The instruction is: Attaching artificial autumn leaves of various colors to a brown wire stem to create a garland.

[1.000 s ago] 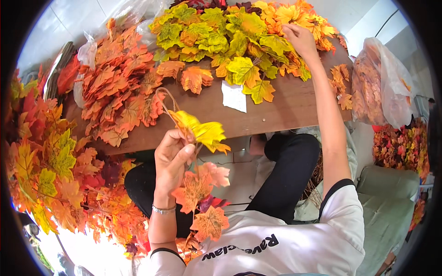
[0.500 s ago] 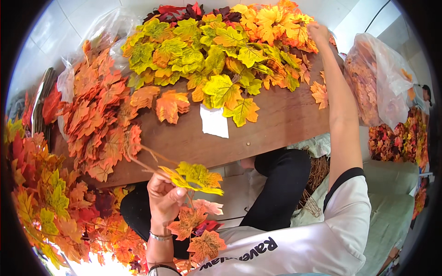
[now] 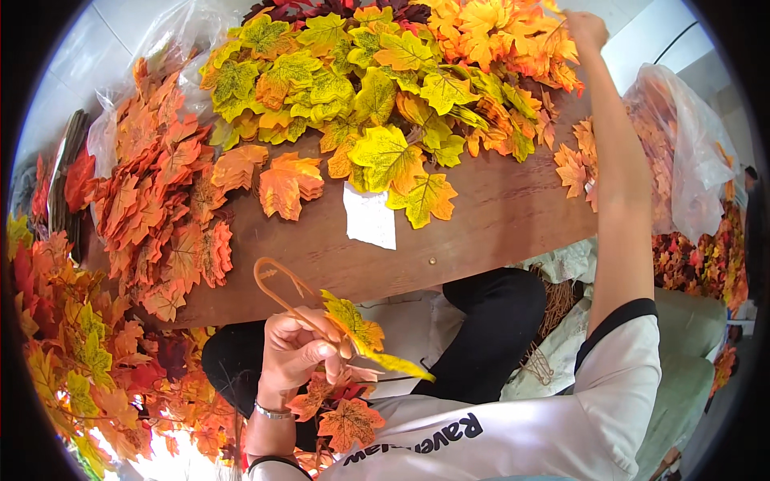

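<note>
The tips of the right hand point(image 3: 588, 30) are too hard to see, so I can't tell if they pinch the bright orange leaves point(image 3: 501, 36). The left hand point(image 3: 297, 349) covers part of the brown stem point(image 3: 277, 300) it holds. A dark red leaf point(image 3: 349, 391) hides partly behind other leaves. The top edge cuts off more dark red leaves point(image 3: 345, 8). Leaf piles hide much of the counter point(image 3: 481, 216). The right arm point(image 3: 624, 200) blocks some of the clear bag point(image 3: 694, 152). The bottom edge cuts off the white shirt point(image 3: 513, 425).
</note>
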A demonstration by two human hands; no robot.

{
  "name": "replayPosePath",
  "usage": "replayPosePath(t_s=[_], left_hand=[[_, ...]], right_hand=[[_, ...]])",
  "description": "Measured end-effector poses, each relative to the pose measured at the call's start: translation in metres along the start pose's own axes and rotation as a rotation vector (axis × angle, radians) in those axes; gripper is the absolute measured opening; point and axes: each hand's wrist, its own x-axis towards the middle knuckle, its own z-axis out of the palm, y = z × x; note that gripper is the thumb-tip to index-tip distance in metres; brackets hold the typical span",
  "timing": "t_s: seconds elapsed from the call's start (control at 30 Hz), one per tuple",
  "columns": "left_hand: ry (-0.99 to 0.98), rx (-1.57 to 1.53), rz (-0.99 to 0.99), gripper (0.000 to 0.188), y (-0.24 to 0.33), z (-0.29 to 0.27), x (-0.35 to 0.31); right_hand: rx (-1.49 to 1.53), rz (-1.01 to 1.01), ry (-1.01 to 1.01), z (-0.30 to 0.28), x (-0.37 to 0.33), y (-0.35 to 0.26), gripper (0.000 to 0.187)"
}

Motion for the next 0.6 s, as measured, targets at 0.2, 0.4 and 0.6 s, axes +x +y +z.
replayPosePath(t_s=[0.2, 0.4, 0.6], left_hand=[[0.041, 0.107, 0.035, 0.010, -0.002, 0.001, -0.002], [0.287, 0.303, 0.109, 0.011, -0.006, -0.003, -0.011], [0.263, 0.399, 0.162, 0.016, -0.010, -0.015, -0.025]], right_hand=[[1.246, 0.255, -0.243, -0.071, -0.009, -0.011, 0.012], [1.574, 0.516, -1.057, -0.095, -0.281, -0.110, 0.028], [1.252, 0.368, -1.473, -0.117, -0.480, -0.197, 0.019]])
